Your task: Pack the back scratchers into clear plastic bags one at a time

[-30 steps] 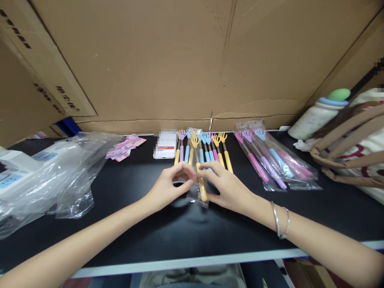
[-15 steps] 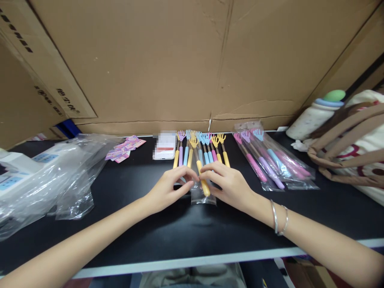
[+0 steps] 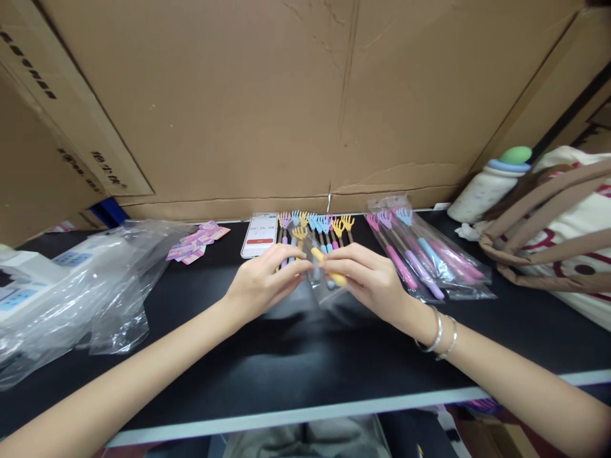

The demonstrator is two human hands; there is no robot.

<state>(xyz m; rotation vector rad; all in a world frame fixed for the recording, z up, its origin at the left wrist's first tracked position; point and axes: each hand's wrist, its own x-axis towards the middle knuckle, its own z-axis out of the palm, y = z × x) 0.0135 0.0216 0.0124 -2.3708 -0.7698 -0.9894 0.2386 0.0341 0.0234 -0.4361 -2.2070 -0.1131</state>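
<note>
Just above the black table, a yellow back scratcher (image 3: 338,278) slants with its clawed head up and to the left. A clear plastic bag (image 3: 324,294) is around it. My right hand (image 3: 372,277) is closed on the bagged yellow handle from the right. From the left, my left hand (image 3: 265,273) pinches at the bag's edge; its fingertips partly hide the contact. Behind my hands lies a row of loose back scratchers (image 3: 326,224) in yellow, blue, purple and pink, their handles partly covered by my fingers.
Bagged back scratchers (image 3: 405,257) lie on the right, before a bottle (image 3: 487,191) and a cloth bag (image 3: 573,235). To the left are a phone (image 3: 259,236) showing a timer, small printed cards (image 3: 198,242) and plastic sleeves (image 3: 119,286). Cardboard (image 3: 238,95) stands behind.
The yellow back scratcher's handle end has swung right and lifted with its bag. My left fingers have closed together at the bag, and the view has shifted slightly.
</note>
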